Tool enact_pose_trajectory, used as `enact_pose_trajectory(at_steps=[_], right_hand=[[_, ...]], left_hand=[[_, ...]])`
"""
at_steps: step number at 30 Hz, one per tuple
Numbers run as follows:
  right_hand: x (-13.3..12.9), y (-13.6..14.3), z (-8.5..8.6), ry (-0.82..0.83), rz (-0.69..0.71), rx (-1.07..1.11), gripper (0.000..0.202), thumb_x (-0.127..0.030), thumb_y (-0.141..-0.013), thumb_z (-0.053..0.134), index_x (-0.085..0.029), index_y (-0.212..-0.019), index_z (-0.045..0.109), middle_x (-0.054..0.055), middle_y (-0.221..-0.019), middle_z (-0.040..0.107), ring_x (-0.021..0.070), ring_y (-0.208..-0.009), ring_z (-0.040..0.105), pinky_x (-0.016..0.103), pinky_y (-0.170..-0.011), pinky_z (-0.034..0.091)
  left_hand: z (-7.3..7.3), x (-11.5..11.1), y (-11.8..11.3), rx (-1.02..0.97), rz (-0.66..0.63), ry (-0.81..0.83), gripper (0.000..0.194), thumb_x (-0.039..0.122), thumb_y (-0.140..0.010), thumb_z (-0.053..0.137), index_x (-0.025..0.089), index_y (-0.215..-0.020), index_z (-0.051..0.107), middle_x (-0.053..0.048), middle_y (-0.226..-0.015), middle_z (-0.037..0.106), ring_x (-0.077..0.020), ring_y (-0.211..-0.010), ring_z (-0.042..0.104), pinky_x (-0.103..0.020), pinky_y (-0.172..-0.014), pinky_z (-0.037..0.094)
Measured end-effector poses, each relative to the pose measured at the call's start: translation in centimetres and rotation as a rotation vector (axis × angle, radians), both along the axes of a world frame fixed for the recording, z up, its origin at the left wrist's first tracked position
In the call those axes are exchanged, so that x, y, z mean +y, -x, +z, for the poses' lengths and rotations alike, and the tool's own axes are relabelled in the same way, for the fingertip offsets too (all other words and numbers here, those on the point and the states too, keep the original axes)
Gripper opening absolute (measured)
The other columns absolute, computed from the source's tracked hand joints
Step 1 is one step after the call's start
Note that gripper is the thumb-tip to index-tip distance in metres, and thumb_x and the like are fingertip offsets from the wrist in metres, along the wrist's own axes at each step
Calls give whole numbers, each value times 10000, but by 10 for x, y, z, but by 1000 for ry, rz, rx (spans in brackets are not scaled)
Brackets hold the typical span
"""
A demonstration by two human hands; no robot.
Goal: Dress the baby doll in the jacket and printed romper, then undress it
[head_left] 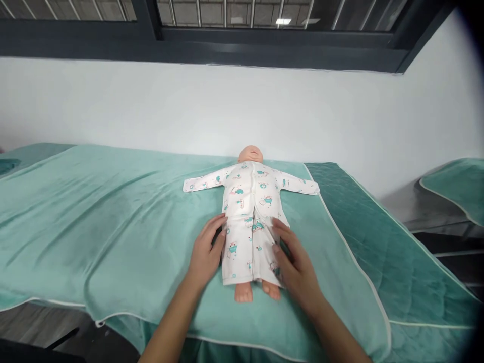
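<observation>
Green blanket, dressed doll lying face up, left hand and right hand loosely open at its trousers

no readable text, perhaps none on the clothing

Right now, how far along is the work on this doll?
Looks done: the doll has its printed shirt closed over the chest and trousers over its legs. In hand: left hand and right hand flank the trousers, fingers open. Possibly left: the shirt's lower front is parted; whether its upper front is fastened, I can't tell.
</observation>
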State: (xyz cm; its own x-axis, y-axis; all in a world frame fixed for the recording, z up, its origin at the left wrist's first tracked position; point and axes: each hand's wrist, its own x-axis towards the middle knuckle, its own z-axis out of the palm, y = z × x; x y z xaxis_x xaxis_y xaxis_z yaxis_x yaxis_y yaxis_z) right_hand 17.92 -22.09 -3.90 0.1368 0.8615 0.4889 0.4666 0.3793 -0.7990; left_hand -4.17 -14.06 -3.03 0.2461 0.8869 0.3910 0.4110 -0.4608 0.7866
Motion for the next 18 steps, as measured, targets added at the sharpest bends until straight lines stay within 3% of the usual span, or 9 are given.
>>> enact_pose_trajectory(at_steps=[2,5,9,13,15,18], right_hand=[[1,-8,-3,34,-115,73,367,-256,-964,487,-283,-1328,527,76,-1461,491,247,-1362,446,555,-1110,401],[11,-20,-6,82,-231,11,481,-279,-925,531,-269,-1401,466,99,-1461,491,273,-1333,472,573,-1078,418],[19,-24,-4,152,-162,-134,515,-258,-924,503,-272,-1435,442,97,-1396,570,278,-1262,549,564,-1039,451],[-6,-18,5,195,-150,-195,453,-282,-935,509,-265,-1388,490,93,-1342,609,282,-1219,584,544,-999,493],[-26,-11,10,193,-165,-200,425,-308,-937,531,-264,-1359,503,93,-1329,606,276,-1222,577,536,-1014,489],[-50,5,18,116,-65,-274,394,-277,-937,544,-271,-1329,504,97,-1409,529,265,-1327,482,514,-1068,462]], left_hand=[[-4,-10,5,13,34,-4,336,282,-978,436,257,-1275,590,-63,-1380,562,-203,-1294,509,-423,-1117,407],[-6,-10,1,7,89,-17,391,233,-953,445,249,-1332,541,-73,-1414,522,-204,-1314,483,-408,-1078,444],[-2,-4,-6,41,41,-2,419,174,-937,424,239,-1340,523,-75,-1341,575,-197,-1238,537,-415,-1063,443],[-2,-24,7,59,15,9,316,181,-955,401,225,-1214,576,-72,-1207,617,-189,-1123,581,-405,-1002,474],[-8,-45,17,102,-3,1,302,181,-953,417,233,-1208,571,-76,-1231,596,-198,-1162,559,-418,-1017,464],[-19,-75,26,184,-2,-48,361,157,-917,479,254,-1261,526,-81,-1272,569,-220,-1213,528,-448,-1033,456]])
